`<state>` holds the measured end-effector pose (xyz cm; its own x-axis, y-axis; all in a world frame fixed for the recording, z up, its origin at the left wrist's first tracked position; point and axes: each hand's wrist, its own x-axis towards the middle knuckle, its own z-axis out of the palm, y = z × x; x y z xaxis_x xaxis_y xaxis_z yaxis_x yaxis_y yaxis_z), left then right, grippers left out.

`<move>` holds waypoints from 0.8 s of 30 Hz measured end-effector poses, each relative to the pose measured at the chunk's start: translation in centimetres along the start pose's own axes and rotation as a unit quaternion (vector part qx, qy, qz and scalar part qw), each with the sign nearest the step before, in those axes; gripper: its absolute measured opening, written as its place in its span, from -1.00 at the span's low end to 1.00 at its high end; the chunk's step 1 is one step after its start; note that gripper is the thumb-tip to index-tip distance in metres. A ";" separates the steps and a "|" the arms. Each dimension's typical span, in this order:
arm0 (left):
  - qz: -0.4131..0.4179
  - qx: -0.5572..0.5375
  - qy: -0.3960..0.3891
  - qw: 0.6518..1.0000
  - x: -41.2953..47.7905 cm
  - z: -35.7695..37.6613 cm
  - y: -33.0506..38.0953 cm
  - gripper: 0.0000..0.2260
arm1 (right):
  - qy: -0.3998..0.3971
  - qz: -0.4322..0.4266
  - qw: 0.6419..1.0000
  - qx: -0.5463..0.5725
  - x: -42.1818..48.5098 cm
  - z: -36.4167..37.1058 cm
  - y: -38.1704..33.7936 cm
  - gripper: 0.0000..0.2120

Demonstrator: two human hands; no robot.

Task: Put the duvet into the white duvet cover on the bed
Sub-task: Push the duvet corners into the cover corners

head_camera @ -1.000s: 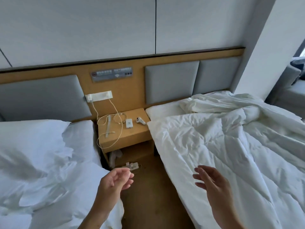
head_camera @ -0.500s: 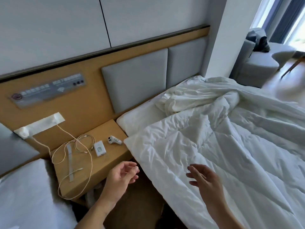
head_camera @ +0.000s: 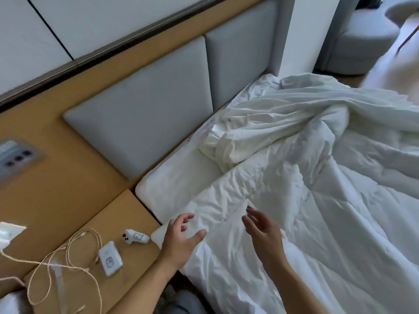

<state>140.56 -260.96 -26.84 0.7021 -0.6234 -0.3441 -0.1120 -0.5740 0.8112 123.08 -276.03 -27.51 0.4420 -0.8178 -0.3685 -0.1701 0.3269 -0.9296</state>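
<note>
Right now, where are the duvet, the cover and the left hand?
duvet (head_camera: 294, 234), head view, on its quilted middle.
cover (head_camera: 260, 132), head view, on its bunched folds.
left hand (head_camera: 180, 237), head view, on the hand's middle.

Soft daylight comes in from the far right, where the corner beside the armchair (head_camera: 362, 41) burns out to a pinkish-white glare with no detail. Elsewhere the room is bright and even. The white duvet (head_camera: 306, 234) carries only gentle grey shadows in its creases, deeper under the bunched duvet cover (head_camera: 260, 132) near the headboard (head_camera: 145, 123). The wide lens bows the wall trim (head_camera: 136, 36) and tilts everything at the edges. The control panel (head_camera: 13, 159) at the far left is smeared, and the left hand (head_camera: 181, 240) and right hand (head_camera: 264, 234) look slightly soft
</note>
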 end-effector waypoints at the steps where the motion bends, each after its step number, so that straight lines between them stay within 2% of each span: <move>1: -0.001 0.021 -0.022 1.000 2.0 0.8 -0.1 -0.57 | 0.008 0.007 1.000 0.001 1.4 0.8 0.4 -0.77; 4: -0.013 0.080 -0.099 0.992 9.7 3.6 -0.5 -0.57 | 0.029 0.045 0.999 0.004 5.8 3.3 2.3 -0.77; 7: 0.000 0.134 -0.107 0.985 19.9 8.0 0.0 -0.56 | 0.045 0.070 0.996 -0.014 10.9 5.6 4.5 -0.75; 12: -0.029 0.182 -0.097 0.978 36.5 17.4 1.4 0.00 | 0.101 0.109 0.989 -0.017 20.6 9.2 8.1 -0.77; 16: -0.053 0.136 -0.005 0.989 43.8 22.3 1.4 0.16 | 0.117 0.140 0.983 -0.035 24.4 12.0 9.8 -0.76; 18: -0.047 0.104 0.046 0.992 46.4 22.2 1.8 0.04 | 0.129 0.155 0.979 -0.038 25.5 13.0 10.0 -0.78; 20: -0.003 0.046 0.091 0.995 48.6 20.7 2.3 -0.27 | 0.147 0.167 0.974 -0.041 26.8 13.4 9.7 -0.80; 22: 0.052 0.029 0.100 0.993 49.8 18.4 3.1 -0.46 | 0.166 0.166 0.971 -0.040 28.6 13.6 8.6 -0.80; 24: 0.114 0.040 0.077 0.990 50.4 15.8 4.5 -0.56 | 0.196 0.152 0.967 -0.053 31.1 13.8 7.3 -0.76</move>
<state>164.33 -303.38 -47.98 0.7508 -0.6561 -0.0755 -0.3307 -0.4724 0.8170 147.70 -292.59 -45.68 -0.0080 -0.8149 -0.5796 -0.3374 0.5478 -0.7655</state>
